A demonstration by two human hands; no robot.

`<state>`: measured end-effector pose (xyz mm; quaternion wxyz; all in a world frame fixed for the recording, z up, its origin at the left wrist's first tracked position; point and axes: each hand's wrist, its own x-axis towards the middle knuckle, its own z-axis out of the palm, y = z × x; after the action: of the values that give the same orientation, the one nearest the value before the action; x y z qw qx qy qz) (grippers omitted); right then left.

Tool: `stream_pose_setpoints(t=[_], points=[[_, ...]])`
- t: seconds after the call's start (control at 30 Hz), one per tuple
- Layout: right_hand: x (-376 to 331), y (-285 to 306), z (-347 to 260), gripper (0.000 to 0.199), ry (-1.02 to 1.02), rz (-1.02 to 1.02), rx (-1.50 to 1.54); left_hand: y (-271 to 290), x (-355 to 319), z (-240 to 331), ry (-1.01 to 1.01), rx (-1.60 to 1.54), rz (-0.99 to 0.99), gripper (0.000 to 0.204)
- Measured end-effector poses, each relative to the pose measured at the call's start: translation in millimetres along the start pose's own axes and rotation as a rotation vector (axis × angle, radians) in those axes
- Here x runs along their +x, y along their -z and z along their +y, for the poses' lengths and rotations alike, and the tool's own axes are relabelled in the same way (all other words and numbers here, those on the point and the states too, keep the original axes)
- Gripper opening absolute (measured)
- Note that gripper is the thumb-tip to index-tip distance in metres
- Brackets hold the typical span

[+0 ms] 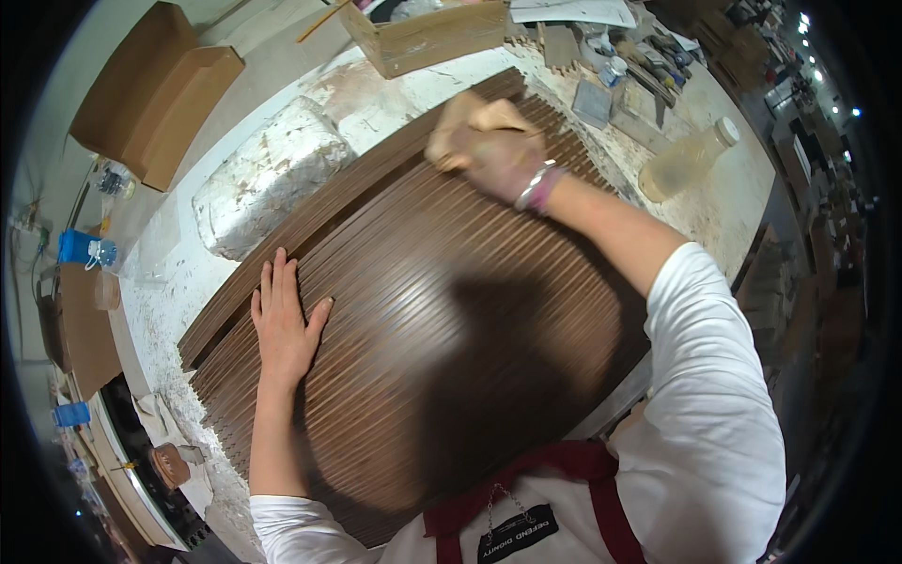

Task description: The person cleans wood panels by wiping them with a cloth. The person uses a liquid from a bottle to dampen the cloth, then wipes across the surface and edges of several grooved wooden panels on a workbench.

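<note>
across the table (719, 221), one ribbed brown panel (376, 310) lies with its ribs (564, 246) uppermost. left hand (285, 324): fingers apart, resting flat on the panel, nothing gripped. right hand (503, 160): clamped on one tan cloth (453, 130), blurred, over the panel's far part. status: a rubbing pass appears to be under way; the visible ribs look evenly brown, so the finished share cannot be told from what is left. count: panel, one; cloth, one; large bottle (684, 162) right of the panel, one; wrapped block (272, 179), one; open boxes (442, 45) beyond the panel, two; tools (650, 77), too crowded to count.
</note>
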<state>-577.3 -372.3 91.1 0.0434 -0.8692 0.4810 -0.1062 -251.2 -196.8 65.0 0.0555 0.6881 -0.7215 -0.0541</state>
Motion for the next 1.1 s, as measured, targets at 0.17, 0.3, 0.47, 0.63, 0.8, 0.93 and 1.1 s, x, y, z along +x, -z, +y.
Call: stream_pose_setpoints(t=[0.17,0.3,0.47,0.63,0.8,0.93,1.1], points=[[-10,-2,96,0.02,0.071,0.17,0.038,-4,7,7,-0.035,0.005,0.042,0.071],[-9,-13,6,0.018,0.233,0.124,0.073,-5,2,1,0.001,-0.019,0.019,0.069],[-4,24,85,0.021,-0.289,0.011,0.028,-2,3,5,-0.022,-0.021,0.039,0.069],[5,-10,-4,0.019,0.128,0.014,0.115,-6,2,1,0.0,-0.013,0.045,0.07],[5,20,60,0.017,-0.207,0.024,0.045,4,7,-8,0.025,-0.21,0.088,0.067],[29,30,31,0.014,-0.457,-0.098,0.201,-6,9,-77,0.35,-0.04,0.39,0.053],[40,-54,-86,0.024,0.271,0.178,0.15,-8,28,-100,0.426,0.113,0.142,0.042]])
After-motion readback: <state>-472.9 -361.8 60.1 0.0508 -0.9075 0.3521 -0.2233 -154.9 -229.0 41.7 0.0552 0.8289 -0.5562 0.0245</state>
